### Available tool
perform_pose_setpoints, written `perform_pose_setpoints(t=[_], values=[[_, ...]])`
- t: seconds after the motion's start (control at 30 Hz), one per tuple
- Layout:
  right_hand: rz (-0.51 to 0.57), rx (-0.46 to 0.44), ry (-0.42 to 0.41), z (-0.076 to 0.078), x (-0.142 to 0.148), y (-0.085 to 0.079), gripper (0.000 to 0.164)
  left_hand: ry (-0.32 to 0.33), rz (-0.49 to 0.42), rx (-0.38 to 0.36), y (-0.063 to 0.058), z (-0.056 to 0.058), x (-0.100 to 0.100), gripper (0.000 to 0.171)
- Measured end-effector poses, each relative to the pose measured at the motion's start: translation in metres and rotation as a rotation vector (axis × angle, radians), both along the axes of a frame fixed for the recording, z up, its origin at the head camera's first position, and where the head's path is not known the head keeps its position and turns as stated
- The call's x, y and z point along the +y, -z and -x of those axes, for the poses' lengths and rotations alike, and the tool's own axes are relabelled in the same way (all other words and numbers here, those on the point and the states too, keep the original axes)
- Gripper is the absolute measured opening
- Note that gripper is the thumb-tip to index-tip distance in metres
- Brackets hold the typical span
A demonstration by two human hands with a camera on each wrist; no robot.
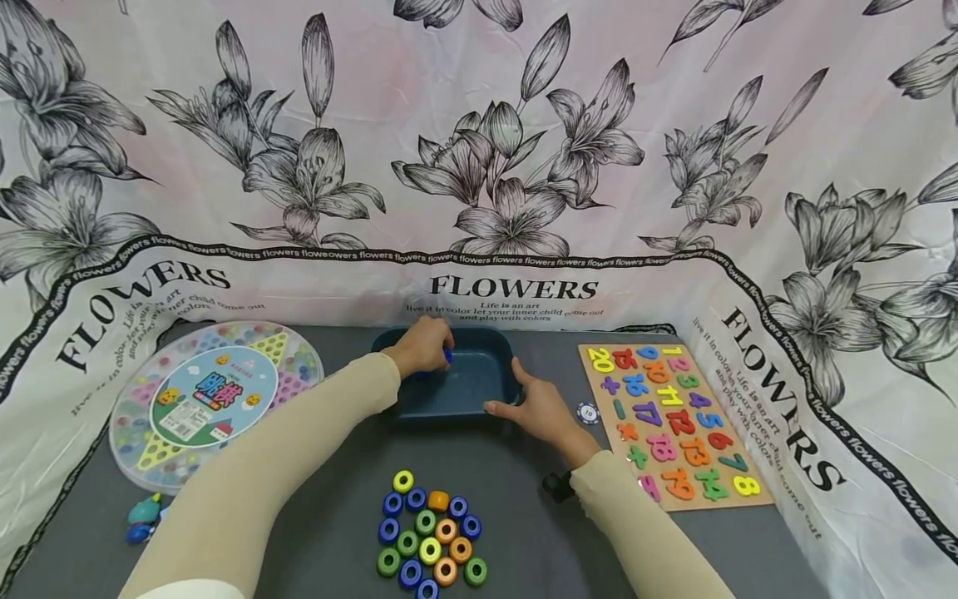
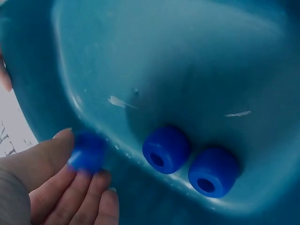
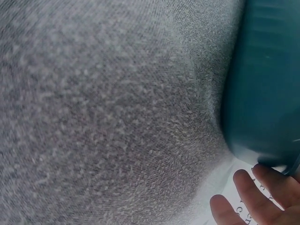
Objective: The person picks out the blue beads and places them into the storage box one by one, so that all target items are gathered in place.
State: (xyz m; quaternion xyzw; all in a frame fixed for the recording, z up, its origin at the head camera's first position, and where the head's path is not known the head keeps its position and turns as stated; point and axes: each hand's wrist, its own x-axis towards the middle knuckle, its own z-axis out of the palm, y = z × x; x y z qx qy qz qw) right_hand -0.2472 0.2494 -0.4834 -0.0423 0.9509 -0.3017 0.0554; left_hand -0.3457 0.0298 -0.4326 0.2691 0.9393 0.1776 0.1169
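Note:
My left hand (image 1: 427, 343) is over the left end of a dark teal plastic tray (image 1: 479, 378). Between thumb and fingers it pinches a blue bead (image 2: 88, 151), just inside the wall in the left wrist view. Two more blue beads (image 2: 166, 149) with round holes lie side by side on the tray floor. My right hand (image 1: 545, 412) holds the tray's front right corner, thumb along the front wall and fingers at the right side. In the right wrist view its fingers (image 3: 255, 197) show beside the tray's outer wall.
Several loose beads in blue, green, orange and yellow, among them a yellow bead (image 1: 403, 482), lie in front of the tray. A round game box (image 1: 299, 366) and small toy (image 1: 142, 520) are left; a poker chip (image 1: 588, 413) and number board (image 1: 629, 387) right. Flowered cloth (image 1: 516, 312) hangs behind.

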Motion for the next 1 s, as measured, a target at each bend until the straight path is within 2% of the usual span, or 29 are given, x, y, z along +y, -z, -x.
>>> perform_pose_setpoints(t=[0.17, 0.27, 0.33, 0.47, 0.57, 0.63, 0.7, 0.83, 1.0], values=[[-0.013, -0.008, 0.001, 0.001, -0.001, 0.002, 0.107, 0.06, -0.004, 0.053, -0.009, -0.008, -0.013, 0.034], [-0.015, -0.01, 0.014, 0.0, -0.001, 0.004, 0.109, 0.102, -0.057, 0.082, -0.018, -0.02, -0.025, 0.03], [-0.005, -0.017, 0.014, 0.0, -0.001, 0.005, 0.109, 0.15, -0.08, 0.103, -0.023, -0.034, -0.032, 0.023], [-0.006, -0.013, 0.01, 0.001, 0.0, 0.005, 0.11, 0.298, -0.082, 0.162, -0.022, -0.077, -0.047, 0.009], [-0.015, 0.0, 0.015, 0.001, 0.002, 0.003, 0.109, 0.416, -0.04, 0.187, -0.013, -0.108, -0.056, 0.006], [-0.019, 0.001, 0.019, 0.002, 0.003, 0.002, 0.108, 0.456, 0.006, 0.169, -0.003, -0.124, -0.062, 0.006], [-0.018, -0.007, 0.022, 0.002, 0.002, 0.002, 0.108, 0.455, 0.065, 0.123, 0.005, -0.137, -0.068, 0.008], [-0.019, -0.005, 0.02, 0.002, 0.001, 0.003, 0.108, 0.39, 0.145, 0.059, 0.021, -0.154, -0.077, 0.018], [-0.024, 0.004, 0.017, 0.002, -0.001, 0.005, 0.109, 0.364, 0.104, 0.058, 0.035, -0.164, -0.077, 0.016]])
